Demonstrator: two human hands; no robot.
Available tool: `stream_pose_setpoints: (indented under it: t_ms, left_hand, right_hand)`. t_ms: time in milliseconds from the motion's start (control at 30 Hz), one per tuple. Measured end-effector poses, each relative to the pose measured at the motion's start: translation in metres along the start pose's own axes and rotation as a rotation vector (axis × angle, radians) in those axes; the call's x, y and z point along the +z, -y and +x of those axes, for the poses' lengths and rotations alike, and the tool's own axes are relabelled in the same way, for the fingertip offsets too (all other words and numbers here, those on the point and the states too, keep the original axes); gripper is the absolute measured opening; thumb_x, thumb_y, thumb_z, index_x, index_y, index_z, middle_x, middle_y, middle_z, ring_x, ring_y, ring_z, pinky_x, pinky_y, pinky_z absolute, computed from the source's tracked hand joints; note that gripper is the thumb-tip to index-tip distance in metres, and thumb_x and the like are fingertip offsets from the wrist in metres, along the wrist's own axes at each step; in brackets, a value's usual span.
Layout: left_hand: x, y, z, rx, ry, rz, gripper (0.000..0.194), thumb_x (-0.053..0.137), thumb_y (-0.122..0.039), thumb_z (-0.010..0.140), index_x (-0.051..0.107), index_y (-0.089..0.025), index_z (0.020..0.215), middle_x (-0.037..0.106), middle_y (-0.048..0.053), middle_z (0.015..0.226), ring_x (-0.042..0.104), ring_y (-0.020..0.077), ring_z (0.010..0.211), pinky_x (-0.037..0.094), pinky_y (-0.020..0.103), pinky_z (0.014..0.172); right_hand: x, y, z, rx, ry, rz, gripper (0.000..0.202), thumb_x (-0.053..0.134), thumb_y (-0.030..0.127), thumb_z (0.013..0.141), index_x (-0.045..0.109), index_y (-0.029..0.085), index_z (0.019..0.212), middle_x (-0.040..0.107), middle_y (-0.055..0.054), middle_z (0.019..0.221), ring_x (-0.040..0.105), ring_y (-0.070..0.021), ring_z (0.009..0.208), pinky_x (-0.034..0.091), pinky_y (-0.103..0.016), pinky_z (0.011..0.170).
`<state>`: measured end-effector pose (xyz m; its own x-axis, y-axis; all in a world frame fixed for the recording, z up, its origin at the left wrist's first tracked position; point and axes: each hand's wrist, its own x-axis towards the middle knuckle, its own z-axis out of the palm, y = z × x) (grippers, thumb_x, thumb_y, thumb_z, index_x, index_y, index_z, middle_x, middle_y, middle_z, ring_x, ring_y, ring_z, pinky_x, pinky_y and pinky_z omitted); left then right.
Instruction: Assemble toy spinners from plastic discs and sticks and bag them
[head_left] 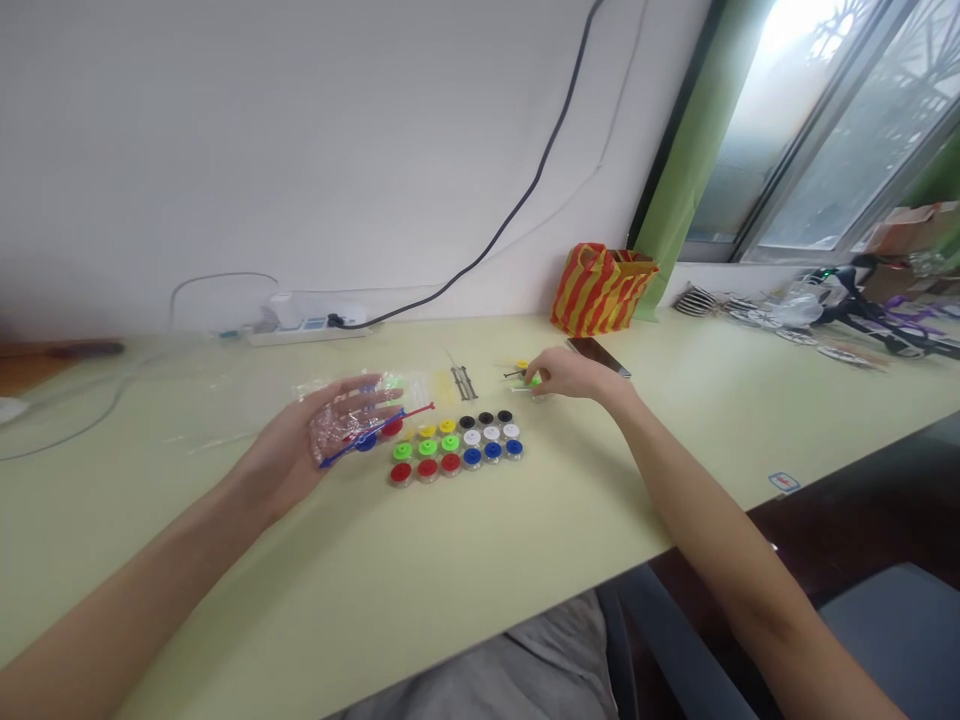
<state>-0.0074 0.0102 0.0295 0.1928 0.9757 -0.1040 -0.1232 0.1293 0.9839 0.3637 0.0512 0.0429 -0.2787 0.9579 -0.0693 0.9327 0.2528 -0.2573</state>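
- My left hand (300, 450) lay palm up over the pale green counter (450, 580), fingers (367, 400) loosely spread and only half curled.
- Across that palm rested a crumpled clear plastic bag (352, 410); it was cradled, not pinched.
- A thin blue stick (352, 447) and a thin red stick (409, 412) lay slantwise at the bag, though I could not tell whether they were inside it or on top of it.
- Just right of that hand, a block of small round coloured caps (457, 445) sat on the counter in neat rows: black, yellow and white toward the back, green and blue in the middle, red at the near edge.
- Behind the caps lay a small metal piece (463, 381), apart from them.
- My right hand (574, 375) reached forward, palm down, past the caps, with the fingers (536, 372) drawn together at a small green piece (534, 381) on the counter; whether they truly gripped it I could not tell.
- Just beside that hand, toward the wall, lay a dark phone (598, 355).
- A white power strip (307, 325) with a black cable (525, 200) stood by the wall at the far left.
- A red and yellow striped bag (596, 288) stood farther right, against the wall.
- Clutter lay below the window (825, 120) at the far right, too blurred to name.
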Motion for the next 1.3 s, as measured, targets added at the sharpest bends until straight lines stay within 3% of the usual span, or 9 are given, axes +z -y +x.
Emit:
stream_pose_setpoints:
  t_ms: [167,333,433,533,700,1000,1300]
  left_hand:
    - [-0.001,0.001,0.002,0.000,0.013,0.005,0.046,0.066,-0.049,0.091,0.072,-0.022,0.128,0.066,0.012,0.141,0.064,0.0305,0.130,0.063,0.029,0.093]
    - [-0.001,0.002,0.002,0.011,0.001,0.003,0.046,0.067,-0.049,0.090,0.072,-0.023,0.128,0.067,0.011,0.140,0.065,0.0309,0.129,0.063,0.030,0.094]
    - [-0.001,0.002,0.001,0.017,0.000,-0.001,0.045,0.068,-0.048,0.089,0.073,-0.023,0.126,0.068,0.012,0.138,0.065,0.0321,0.128,0.063,0.032,0.095]
    - [0.001,0.001,0.000,0.017,0.009,-0.003,0.045,0.067,-0.048,0.090,0.073,-0.021,0.125,0.068,0.012,0.139,0.065,0.0328,0.128,0.064,0.033,0.093]
    - [0.006,-0.003,-0.002,0.002,-0.005,0.008,0.040,0.063,-0.047,0.093,0.074,-0.021,0.122,0.068,0.011,0.139,0.068,0.0301,0.125,0.065,0.027,0.087]
    - [0.006,-0.002,-0.002,0.005,-0.018,0.042,0.042,0.066,-0.050,0.089,0.075,-0.022,0.120,0.069,0.010,0.137,0.067,0.0295,0.126,0.064,0.025,0.088]
    - [0.005,-0.001,0.000,0.009,-0.019,0.043,0.041,0.064,-0.048,0.092,0.075,-0.021,0.121,0.069,0.010,0.137,0.066,0.0292,0.127,0.064,0.025,0.089]
  right_hand:
    - [-0.002,-0.001,-0.002,-0.017,0.029,0.058,0.016,0.067,0.029,0.088,0.078,0.017,0.092,0.071,-0.004,0.088,0.055,-0.0144,0.072,0.035,-0.026,0.059]
    - [-0.011,-0.002,-0.011,0.049,-0.033,0.012,0.018,0.068,0.033,0.088,0.075,0.018,0.080,0.068,-0.003,0.076,0.051,-0.0137,0.064,0.029,-0.029,0.055]
    - [-0.013,0.000,-0.013,0.158,-0.034,-0.043,0.034,0.070,0.044,0.088,0.069,0.016,0.068,0.067,-0.006,0.071,0.053,-0.0147,0.061,0.032,-0.029,0.055]
    - [-0.010,0.006,-0.013,0.248,0.049,-0.028,0.050,0.064,0.054,0.091,0.065,0.015,0.058,0.070,-0.010,0.070,0.057,-0.0161,0.059,0.039,-0.030,0.057]
    - [-0.002,0.016,-0.010,0.285,0.199,-0.021,0.041,0.062,0.039,0.090,0.064,0.014,0.056,0.074,-0.011,0.072,0.057,-0.0149,0.056,0.044,-0.029,0.058]
    - [0.000,0.012,-0.005,0.294,0.213,-0.004,0.023,0.063,0.025,0.081,0.068,0.014,0.060,0.070,-0.010,0.069,0.054,-0.0149,0.052,0.041,-0.030,0.055]
    - [-0.012,-0.006,-0.015,0.363,0.197,0.015,0.022,0.064,0.022,0.078,0.064,0.015,0.057,0.062,-0.006,0.060,0.050,-0.0126,0.050,0.039,-0.029,0.055]
